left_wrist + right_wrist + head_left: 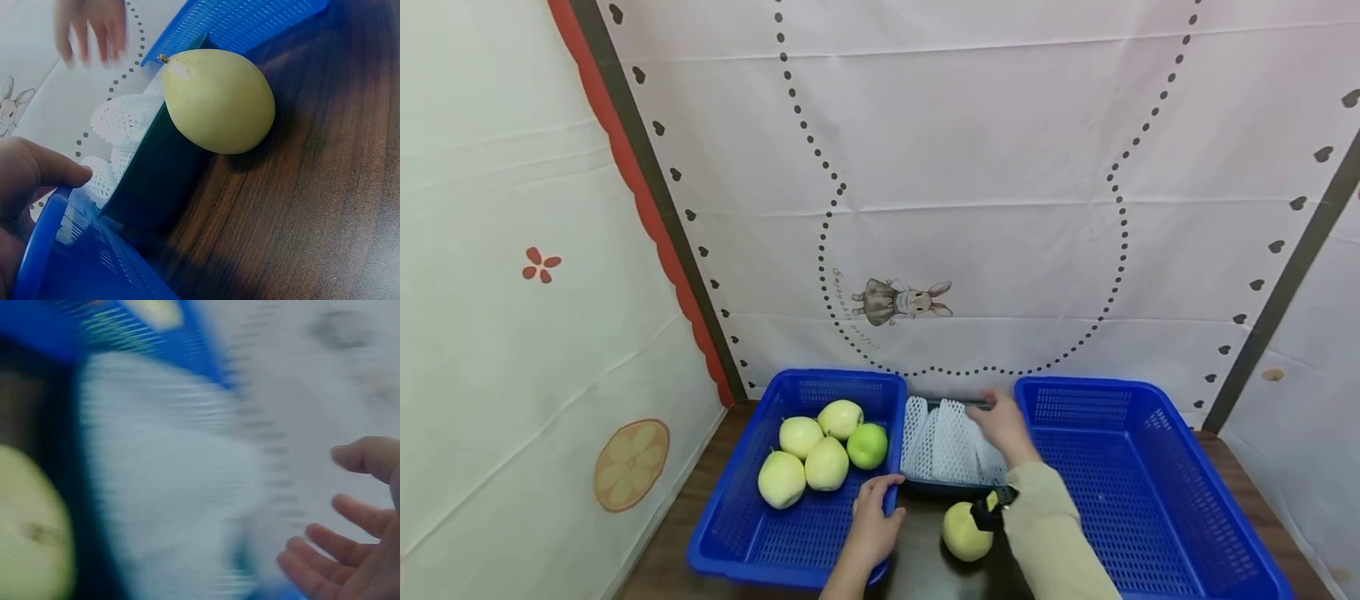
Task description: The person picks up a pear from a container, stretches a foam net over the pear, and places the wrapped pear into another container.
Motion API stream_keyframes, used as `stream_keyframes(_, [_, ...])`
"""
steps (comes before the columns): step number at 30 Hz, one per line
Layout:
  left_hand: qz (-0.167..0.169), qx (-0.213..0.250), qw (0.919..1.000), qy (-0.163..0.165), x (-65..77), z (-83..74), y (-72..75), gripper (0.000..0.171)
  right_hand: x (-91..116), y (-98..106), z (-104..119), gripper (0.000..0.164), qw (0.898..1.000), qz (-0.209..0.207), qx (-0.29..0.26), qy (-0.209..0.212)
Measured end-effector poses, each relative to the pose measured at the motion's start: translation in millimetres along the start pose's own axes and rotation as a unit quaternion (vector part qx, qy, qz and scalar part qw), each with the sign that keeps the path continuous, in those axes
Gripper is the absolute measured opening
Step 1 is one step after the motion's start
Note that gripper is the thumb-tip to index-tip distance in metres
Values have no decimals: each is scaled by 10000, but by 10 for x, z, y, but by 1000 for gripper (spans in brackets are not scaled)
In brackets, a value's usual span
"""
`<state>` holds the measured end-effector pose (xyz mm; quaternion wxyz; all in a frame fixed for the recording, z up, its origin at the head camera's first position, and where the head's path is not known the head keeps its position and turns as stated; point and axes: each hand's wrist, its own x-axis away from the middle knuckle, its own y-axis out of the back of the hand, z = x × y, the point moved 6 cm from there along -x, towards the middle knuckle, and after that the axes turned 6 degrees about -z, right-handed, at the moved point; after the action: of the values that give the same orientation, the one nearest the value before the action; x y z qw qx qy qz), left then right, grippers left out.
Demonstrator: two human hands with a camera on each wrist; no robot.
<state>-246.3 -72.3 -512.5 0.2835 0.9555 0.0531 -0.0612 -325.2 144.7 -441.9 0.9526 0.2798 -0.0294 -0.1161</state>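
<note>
My left hand (874, 525) grips the right rim of the left blue basket (730, 500), its thumb over the edge in the left wrist view. My right hand (1006, 427) hovers above a dark tray (943, 488) of white foam fruit nets (953, 446). Its fingers are spread and hold nothing in the right wrist view, where the nets are blurred. A pale yellow pear (219, 103) lies on the table in front of the tray; the right wrist strap partly covers it in the head view.
Several pale pears (826, 463) and one greener round fruit (867, 447) lie in the left basket. A second blue basket (1150, 500) stands to the right, with no fruit visible inside. The wooden table (312, 206) meets a patterned cloth wall (970, 208) behind.
</note>
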Motion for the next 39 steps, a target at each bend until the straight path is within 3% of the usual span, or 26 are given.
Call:
stream_keyframes(3, [103, 43, 9999, 69, -11, 0, -9, 38, -85, -325, -192, 57, 9985, 61, 381, -394])
stream_keyframes(6, [192, 60, 9996, 204, -11, 9, -8, 38, -82, -498, -353, 64, 9957, -46, 649, -656])
stream_keyframes(10, [112, 78, 9996, 231, -14, 9, 26, 37, -59, -539, -415, 63, 9948, -289, 770, -597])
stream_keyframes(16, [73, 156, 9998, 122, -9, 17, 27, 36, -44, -461, -460, 45, 9951, -260, 693, -659])
stream_keyframes(21, [75, 219, 9995, 192, -11, 48, 33, 37, -77, -382, -411, 40, 9961, -255, 233, -808])
stream_keyframes(24, [34, 221, 9996, 178, -26, 44, 41, 38, -105, -318, -379, 42, 9938, -285, -412, -988])
stream_keyframes(29, [-14, 181, 9995, 268, -36, 56, 46, 36, -119, -243, -410, 44, 9767, -269, -1599, -1409])
stream_keyframes(39, [14, 177, 9991, 395, -38, 76, 37, 33, -69, -198, -476, 46, 9564, 60, -2574, -1379])
